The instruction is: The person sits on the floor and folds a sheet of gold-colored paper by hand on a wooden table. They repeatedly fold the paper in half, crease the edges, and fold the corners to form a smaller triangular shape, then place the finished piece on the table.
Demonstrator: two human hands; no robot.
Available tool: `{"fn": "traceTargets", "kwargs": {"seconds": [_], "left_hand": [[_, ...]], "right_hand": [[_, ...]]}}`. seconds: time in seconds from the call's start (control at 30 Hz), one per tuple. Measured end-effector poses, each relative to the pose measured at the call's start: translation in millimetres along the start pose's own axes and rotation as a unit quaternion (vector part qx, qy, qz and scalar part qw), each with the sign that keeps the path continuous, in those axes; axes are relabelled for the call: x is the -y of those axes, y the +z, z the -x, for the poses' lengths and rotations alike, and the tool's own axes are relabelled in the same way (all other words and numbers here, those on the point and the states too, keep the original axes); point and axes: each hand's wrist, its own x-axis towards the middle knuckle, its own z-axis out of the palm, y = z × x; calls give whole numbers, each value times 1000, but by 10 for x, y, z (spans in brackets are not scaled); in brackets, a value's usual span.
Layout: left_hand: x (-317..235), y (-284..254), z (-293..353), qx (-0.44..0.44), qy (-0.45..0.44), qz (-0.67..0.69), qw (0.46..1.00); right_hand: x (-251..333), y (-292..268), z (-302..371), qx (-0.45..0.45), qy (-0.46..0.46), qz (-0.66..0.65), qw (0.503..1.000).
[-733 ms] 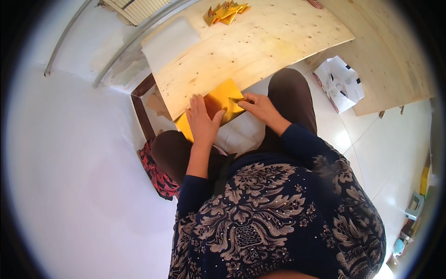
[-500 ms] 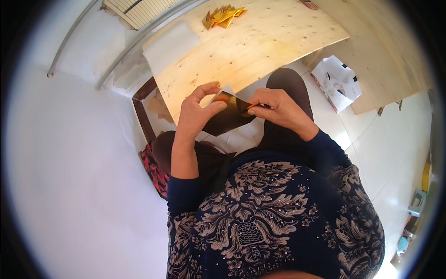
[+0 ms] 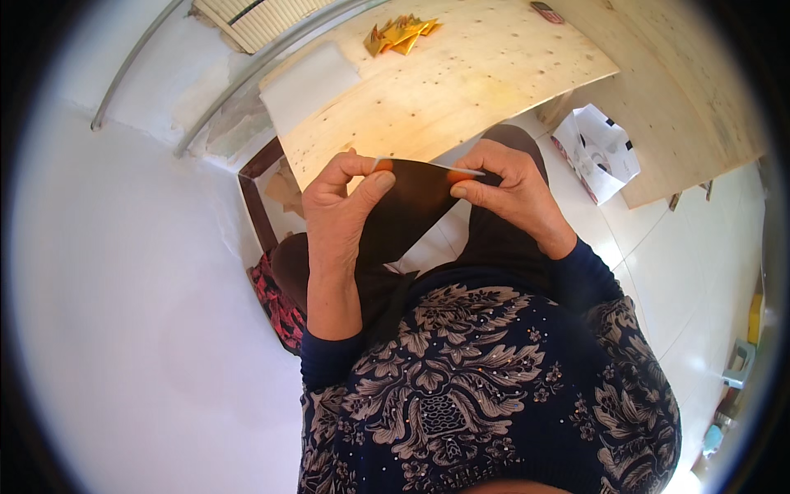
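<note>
Between my hands, over my lap, hangs a sheet of shiny foil paper [image 3: 405, 206], its face dark and mirror-like with a thin whitish upper edge. My left hand [image 3: 336, 193] pinches the upper left corner between thumb and fingers. At the upper right, my right hand [image 3: 512, 188] grips the other end the same way. Orange reflections of the fingertips show on the foil. Folded gold foil pieces [image 3: 401, 34] lie in a small heap at the far side of the wooden table [image 3: 461, 103], well away from both hands.
A pale flat sheet [image 3: 313, 86] lies on the table's left part. A small red and dark object [image 3: 546, 11], perhaps a phone, is at the far edge. An open white bag [image 3: 599, 169] stands on the tiled floor at right. My knees are under the near table edge.
My hands have drawn a little apart and the foil paper has turned, its upper edge now stretched nearly level between them. The left fingers have closed onto its corner.
</note>
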Motion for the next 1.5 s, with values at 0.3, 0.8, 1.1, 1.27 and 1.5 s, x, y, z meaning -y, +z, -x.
{"fn": "traceTargets", "kwargs": {"seconds": [0.3, 0.8, 1.1, 1.27, 1.5], "left_hand": [[90, 35, 1, -91, -59, 178, 978], [-4, 304, -8, -44, -15, -71, 996], [-79, 467, 17, -3, 37, -153, 988], [-82, 455, 20, 2, 40, -155, 987], [-109, 452, 43, 25, 26, -169, 985]], "right_hand": [[-127, 4, 9, -44, 43, -155, 986], [159, -60, -144, -162, -142, 175, 961], [191, 27, -233, -79, -136, 91, 983], [217, 55, -189, -78, -97, 58, 991], [246, 69, -176, -62, -71, 27, 995]]}}
